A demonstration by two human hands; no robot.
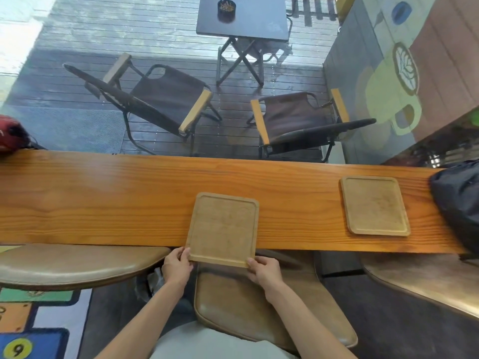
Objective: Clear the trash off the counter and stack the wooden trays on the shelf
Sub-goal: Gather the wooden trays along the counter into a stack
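1. Your counter (103,198) lies bare left of the near tray (223,229); a hand can pass freely there.
2. Between that tray and the far tray (375,204) you have an open strip.
3. A dark bag (458,200) blocks the counter's right end, just beside the far tray.
4. A red object (10,136) sits at the far-left edge.
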